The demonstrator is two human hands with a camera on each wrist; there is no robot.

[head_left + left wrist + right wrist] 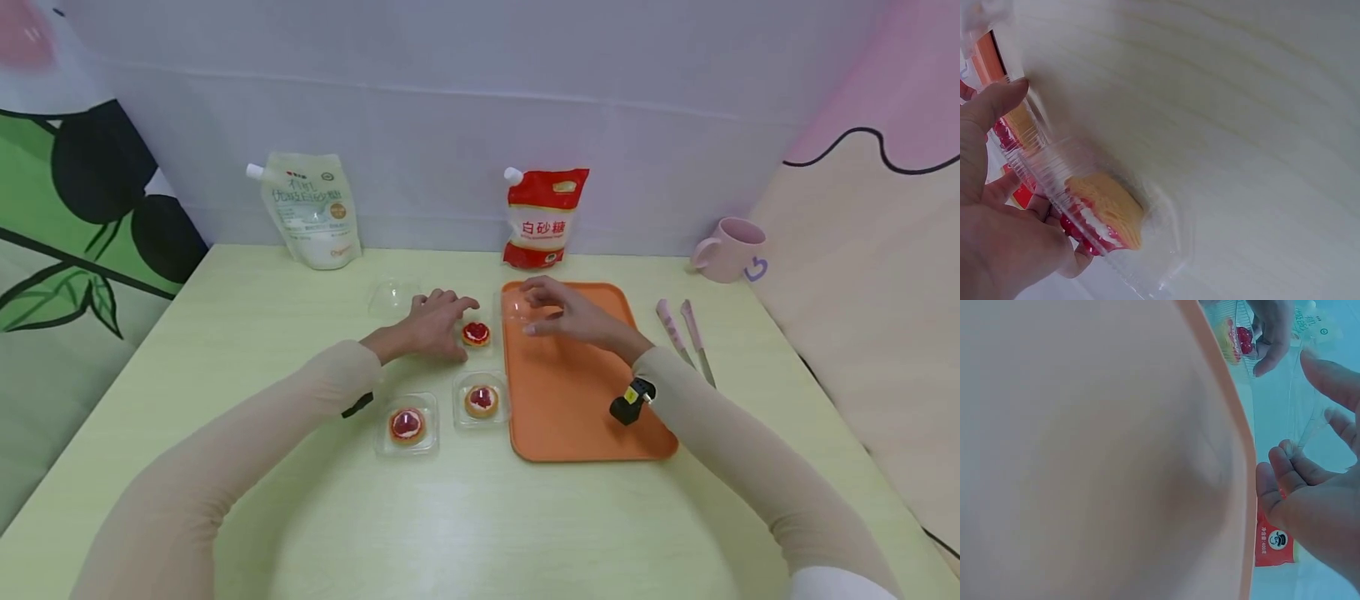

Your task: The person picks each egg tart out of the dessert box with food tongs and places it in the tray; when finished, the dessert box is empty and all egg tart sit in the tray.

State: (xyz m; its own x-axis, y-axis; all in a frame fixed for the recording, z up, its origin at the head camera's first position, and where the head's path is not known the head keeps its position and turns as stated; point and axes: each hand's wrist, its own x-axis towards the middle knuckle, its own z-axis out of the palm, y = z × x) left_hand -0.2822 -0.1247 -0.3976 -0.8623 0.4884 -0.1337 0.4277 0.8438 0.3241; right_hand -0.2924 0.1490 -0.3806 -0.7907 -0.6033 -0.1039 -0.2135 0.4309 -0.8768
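Note:
My left hand (435, 323) spans the far tart (476, 334), which sits in a clear plastic box; thumb and fingers curl about the box's sides. My right hand (566, 315) is raised over the far left part of an orange tray (577, 408). Between its thumb and fingers it holds a clear plastic lid (1302, 406), hard to make out against the background. Nearer me, two more red-topped tarts, a middle tart (482, 401) and a left tart (407, 426), sit in clear boxes left of the tray.
Another clear plastic piece (393, 297) lies beyond my left wrist. A pale pouch (315, 212) and a red pouch (544, 218) stand at the back. On the right are a pink mug (731, 250) and two pink-handled utensils (692, 325).

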